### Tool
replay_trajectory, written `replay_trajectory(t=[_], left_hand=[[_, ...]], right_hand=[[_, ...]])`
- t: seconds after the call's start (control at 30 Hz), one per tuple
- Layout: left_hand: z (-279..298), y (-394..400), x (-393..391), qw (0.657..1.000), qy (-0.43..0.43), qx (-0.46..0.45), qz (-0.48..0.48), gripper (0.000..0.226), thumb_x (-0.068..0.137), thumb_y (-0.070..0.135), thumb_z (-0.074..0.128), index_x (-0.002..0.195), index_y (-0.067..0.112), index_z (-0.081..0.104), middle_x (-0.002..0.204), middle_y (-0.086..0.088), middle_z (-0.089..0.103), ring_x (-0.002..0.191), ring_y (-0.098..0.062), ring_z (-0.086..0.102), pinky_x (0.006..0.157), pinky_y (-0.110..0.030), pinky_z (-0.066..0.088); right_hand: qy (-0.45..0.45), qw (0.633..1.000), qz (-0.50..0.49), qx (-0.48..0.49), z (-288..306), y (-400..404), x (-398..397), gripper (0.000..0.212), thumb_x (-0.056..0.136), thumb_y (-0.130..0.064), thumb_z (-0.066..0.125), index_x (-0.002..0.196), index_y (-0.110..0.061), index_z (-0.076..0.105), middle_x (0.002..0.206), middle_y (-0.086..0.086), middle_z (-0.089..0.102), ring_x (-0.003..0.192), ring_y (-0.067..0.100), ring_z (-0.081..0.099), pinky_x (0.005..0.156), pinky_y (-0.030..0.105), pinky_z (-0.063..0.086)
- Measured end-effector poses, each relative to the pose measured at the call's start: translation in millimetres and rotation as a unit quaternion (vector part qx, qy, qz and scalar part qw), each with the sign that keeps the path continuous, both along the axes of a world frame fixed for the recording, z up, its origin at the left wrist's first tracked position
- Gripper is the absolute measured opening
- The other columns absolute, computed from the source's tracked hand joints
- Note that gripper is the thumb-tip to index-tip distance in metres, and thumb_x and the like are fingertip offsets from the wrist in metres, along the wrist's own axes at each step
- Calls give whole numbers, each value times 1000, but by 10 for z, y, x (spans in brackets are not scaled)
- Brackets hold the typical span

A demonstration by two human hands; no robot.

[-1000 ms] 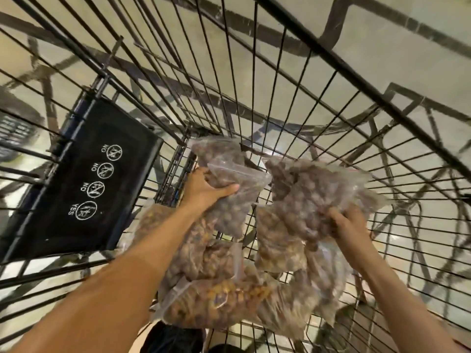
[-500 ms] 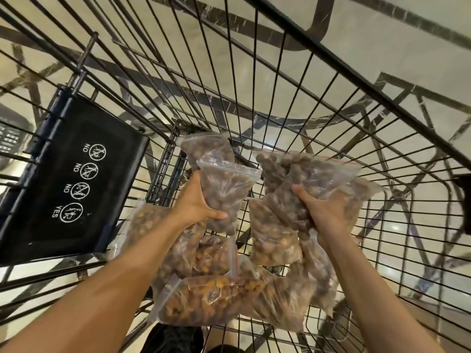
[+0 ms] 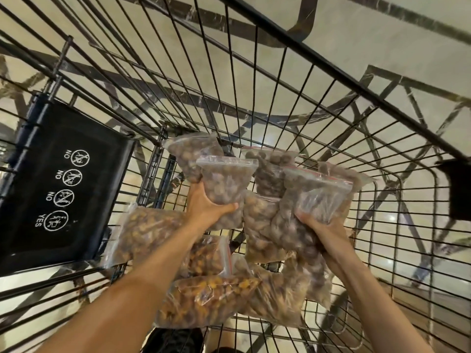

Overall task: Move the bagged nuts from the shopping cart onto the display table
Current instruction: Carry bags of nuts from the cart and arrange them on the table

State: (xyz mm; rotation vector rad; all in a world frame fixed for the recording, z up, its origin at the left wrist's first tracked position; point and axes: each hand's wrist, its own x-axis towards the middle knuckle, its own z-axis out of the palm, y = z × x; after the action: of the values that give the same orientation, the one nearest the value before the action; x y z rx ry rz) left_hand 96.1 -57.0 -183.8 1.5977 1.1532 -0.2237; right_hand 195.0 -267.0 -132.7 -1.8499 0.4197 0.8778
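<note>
At mid-frame, the left hand's (image 3: 206,210) fingers curl round one bag (image 3: 224,184); right of it, the right hand's (image 3: 321,230) fingers grip another bag (image 3: 318,197) from beneath. Both bags are lifted above the pile (image 3: 224,296) lying in the cart (image 3: 382,225). Best to raise them straight over the rim, holding the bags' filled bodies, not the seals. No bench is in view.

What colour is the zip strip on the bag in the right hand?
Red, along the bag top; head view shows it best.
</note>
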Motion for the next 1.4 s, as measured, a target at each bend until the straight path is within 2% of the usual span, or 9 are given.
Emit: replay_trajectory(t=[0.07, 0.17, 0.33, 0.5, 0.7, 0.93, 1.07, 1.23, 1.4], left_hand=[[32, -96, 12, 1000, -14, -2, 4, 95, 67, 26, 84, 143, 11, 29, 141, -6, 39, 131, -22, 38, 103, -27, 31], [19, -165, -5, 999, -35, -24, 4, 91, 72, 24, 80, 144, 12, 26, 142, -5, 42, 129, -21, 43, 99, -24, 33], [40, -181, -17, 998, -56, -13, 2, 88, 70, 22, 82, 140, 15, 29, 129, 2, 51, 112, -8, 47, 88, -16, 32], [70, -84, 22, 998, -31, -44, 24, 107, 66, 21, 84, 148, 15, 17, 149, -3, 35, 135, -20, 34, 97, -19, 26], [255, 85, -6, 994, -30, -100, 28, 114, 63, 23, 85, 150, 16, 12, 150, -6, 33, 139, -23, 29, 112, -34, 23], [738, 18, 135, 990, -41, -136, 8, 103, 64, 31, 83, 144, 7, 24, 132, -11, 52, 120, -22, 47, 96, -29, 34], [1153, -44, 136, 984, -62, -164, 10, 132, 35, 47, 88, 145, 10, 24, 127, -13, 58, 121, -27, 52, 108, -43, 36], [1693, -101, 69, 973, -109, -202, 3, 129, 26, 49, 93, 139, 16, 41, 108, -5, 71, 100, -20, 67, 94, -42, 50], [2548, -280, 107, 957, -175, -212, -93, 113, 21, 36, 91, 126, 21, 53, 110, -4, 70, 100, -22, 66, 85, -37, 53]], right_hand=[[-14, 1000, 17, -15, -44, 27, -14, 56, 58, -37, 87, 103, -12, 65, 88, 4, 72, 74, 20, 68, 72, 31, 54], [-51, 997, 32, -38, -57, 49, -22, 45, 57, -41, 86, 92, -25, 62, 96, 2, 73, 86, 16, 70, 83, 35, 55], [-52, 997, 40, -47, -82, 46, -22, 84, 39, -56, 87, 106, -10, 67, 90, 4, 77, 80, 16, 74, 84, 41, 58], [-48, 998, 7, -34, -76, -30, -16, 52, 57, -33, 88, 99, -12, 68, 88, 9, 76, 79, 23, 74, 82, 49, 58], [-14, 998, -56, 37, 122, -120, 17, 48, 77, -8, 74, 122, -6, 55, 91, 8, 71, 61, 7, 71, 47, 21, 54], [-1, 994, -37, 105, 508, -176, 23, 64, 63, -14, 83, 122, -8, 58, 103, 14, 73, 84, 23, 73, 62, 31, 59], [-18, 989, -35, 140, 934, -245, 10, 58, 58, -12, 82, 112, -8, 63, 101, 14, 74, 91, 28, 71, 83, 41, 56], [-57, 981, -64, 174, 1540, -447, -134, 57, 59, -11, 81, 113, -7, 63, 90, 9, 76, 76, 21, 73, 60, 29, 56], [-100, 970, -116, 188, 2210, -762, -473, 59, 61, -7, 84, 115, -8, 61, 91, 9, 77, 79, 23, 74, 62, 30, 58]])
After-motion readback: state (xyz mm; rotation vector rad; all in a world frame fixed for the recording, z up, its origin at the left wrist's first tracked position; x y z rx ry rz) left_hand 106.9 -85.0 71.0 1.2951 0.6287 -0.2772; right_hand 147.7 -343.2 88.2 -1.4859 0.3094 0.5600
